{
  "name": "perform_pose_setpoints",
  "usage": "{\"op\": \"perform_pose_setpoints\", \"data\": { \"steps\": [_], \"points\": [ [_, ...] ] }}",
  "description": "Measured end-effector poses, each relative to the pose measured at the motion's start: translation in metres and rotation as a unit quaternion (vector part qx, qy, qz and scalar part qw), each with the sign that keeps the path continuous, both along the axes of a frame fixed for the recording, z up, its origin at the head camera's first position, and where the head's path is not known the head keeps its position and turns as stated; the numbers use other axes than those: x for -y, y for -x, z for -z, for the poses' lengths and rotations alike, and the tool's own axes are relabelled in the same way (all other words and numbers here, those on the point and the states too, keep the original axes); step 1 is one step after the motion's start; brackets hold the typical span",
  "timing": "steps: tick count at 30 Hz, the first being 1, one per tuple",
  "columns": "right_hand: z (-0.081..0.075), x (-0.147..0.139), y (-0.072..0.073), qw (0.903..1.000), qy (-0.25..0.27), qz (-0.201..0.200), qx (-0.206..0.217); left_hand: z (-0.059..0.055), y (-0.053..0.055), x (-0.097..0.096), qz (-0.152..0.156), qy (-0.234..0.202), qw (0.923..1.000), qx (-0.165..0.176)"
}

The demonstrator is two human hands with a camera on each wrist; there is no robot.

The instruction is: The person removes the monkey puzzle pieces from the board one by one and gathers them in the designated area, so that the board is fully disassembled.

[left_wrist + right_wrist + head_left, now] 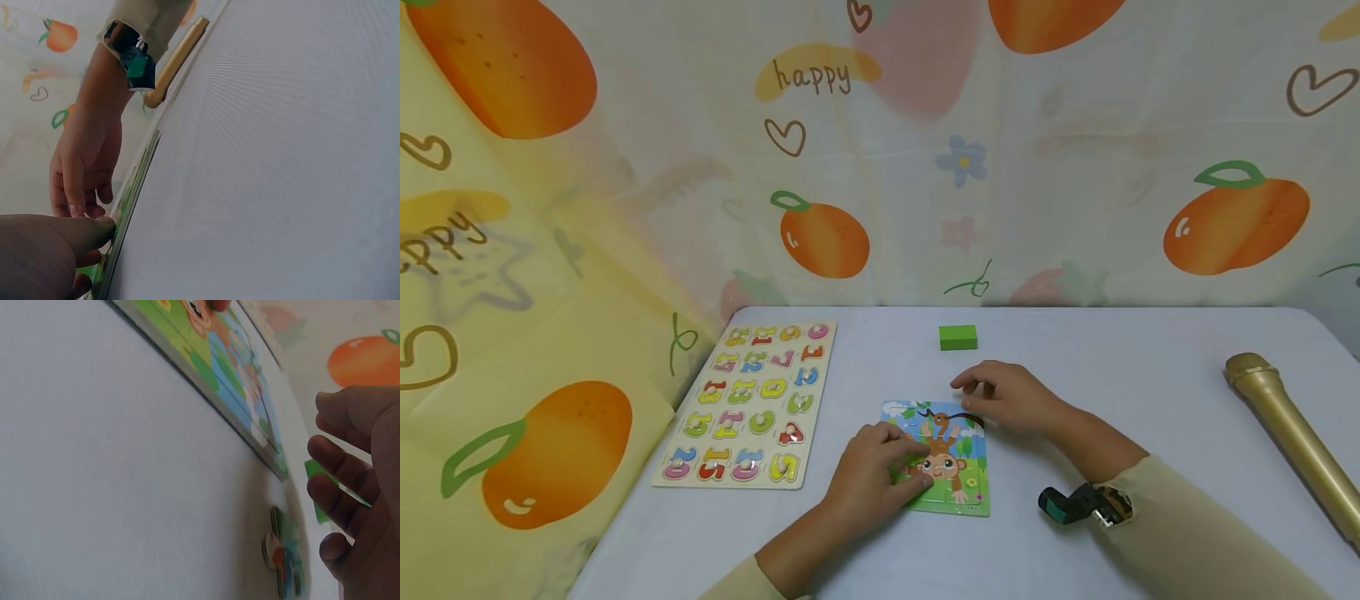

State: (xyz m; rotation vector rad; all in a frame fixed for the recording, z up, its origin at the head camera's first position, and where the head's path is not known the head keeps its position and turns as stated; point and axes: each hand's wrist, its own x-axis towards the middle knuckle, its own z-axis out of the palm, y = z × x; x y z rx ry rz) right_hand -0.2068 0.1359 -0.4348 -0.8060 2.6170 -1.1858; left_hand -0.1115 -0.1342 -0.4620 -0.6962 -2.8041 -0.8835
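A square jigsaw puzzle (938, 496) with a cartoon monkey lies flat on the white table. My left hand (872, 471) rests over its left side, thumb and fingers on the printed surface; in the left wrist view the thumb (100, 231) is down on the board. Just beyond the puzzle's upper right corner hovers my right hand (1011, 396), fingers loosely curved with nothing between them. The right wrist view shows the puzzle's edge (215, 400) beside that hand, and a small colourful printed piece (289, 559) close by its fingers.
To the left lies a number puzzle board (748, 408) with pegged numerals. A green block (958, 337) sits behind the monkey puzzle. On the far right is a gold microphone (1292, 442). A fruit-printed curtain (910, 167) hangs behind the table.
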Motion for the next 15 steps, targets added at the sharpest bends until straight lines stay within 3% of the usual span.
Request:
{"op": "perform_pose_setpoints", "data": {
  "steps": [7,15],
  "points": [
    [0.006,0.019,0.002,0.9995,0.014,-0.026,-0.010,0.000,0.000,0.000,0.005,-0.003,1.0000,0.000],
    [0.009,0.039,-0.003,0.9984,0.037,-0.039,0.018,0.001,0.001,0.002,0.009,-0.005,0.9999,-0.001]
  ]
}}
